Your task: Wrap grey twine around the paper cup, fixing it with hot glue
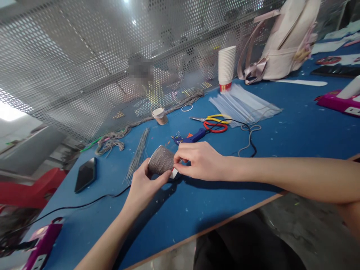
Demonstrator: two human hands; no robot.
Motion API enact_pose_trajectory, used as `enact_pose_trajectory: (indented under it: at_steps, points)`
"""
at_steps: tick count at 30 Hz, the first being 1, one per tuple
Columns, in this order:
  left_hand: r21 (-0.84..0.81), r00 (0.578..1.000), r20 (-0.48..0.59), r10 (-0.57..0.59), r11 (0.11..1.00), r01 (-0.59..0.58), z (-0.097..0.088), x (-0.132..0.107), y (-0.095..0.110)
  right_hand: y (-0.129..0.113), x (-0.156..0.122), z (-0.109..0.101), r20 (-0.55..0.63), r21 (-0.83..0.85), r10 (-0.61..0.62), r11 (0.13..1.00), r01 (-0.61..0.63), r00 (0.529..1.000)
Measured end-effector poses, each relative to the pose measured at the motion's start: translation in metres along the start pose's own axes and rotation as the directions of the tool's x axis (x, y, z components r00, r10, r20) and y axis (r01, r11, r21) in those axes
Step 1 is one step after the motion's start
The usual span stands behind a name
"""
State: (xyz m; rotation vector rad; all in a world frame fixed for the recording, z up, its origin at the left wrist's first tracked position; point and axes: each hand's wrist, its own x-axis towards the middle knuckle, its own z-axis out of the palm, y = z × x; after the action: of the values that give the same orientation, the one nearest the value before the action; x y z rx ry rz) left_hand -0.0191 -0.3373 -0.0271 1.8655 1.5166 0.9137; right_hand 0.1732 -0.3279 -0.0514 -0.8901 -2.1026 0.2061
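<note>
A paper cup (161,161) wound with grey cord lies tilted above the table, a strip of its white and red surface showing bare at one end. Around its near side my left hand (144,183) is closed, thumb along the bottom edge. At the bare end my right hand (198,159) pinches with thumb and forefinger against the wrapping; whatever is between those fingertips is too small to make out. Just beyond the right hand is a blue-handled glue gun (194,137), its nozzle end partly cluttered. Scissors (215,122) with yellow and red handles lie behind it.
On the blue table (180,217) are thin wires (138,155), a phone (86,174), a small cup (159,116), grey cord (111,141), stacked paper cups (226,67), clear plastic strips (244,103) and a backpack (284,48). A black cable crosses left. Perforated metal panel (112,56) stands behind.
</note>
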Motion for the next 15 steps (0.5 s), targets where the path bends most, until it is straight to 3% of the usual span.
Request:
enact_pose_trajectory:
  at_steps: [15]
  points:
    - [0.039, 0.999, -0.01, 0.039, 0.998, -0.039, -0.0004, 0.0009, -0.0032, 0.0009, 0.001, 0.0011, -0.01, 0.064, 0.065, 0.996, -0.064, 0.998]
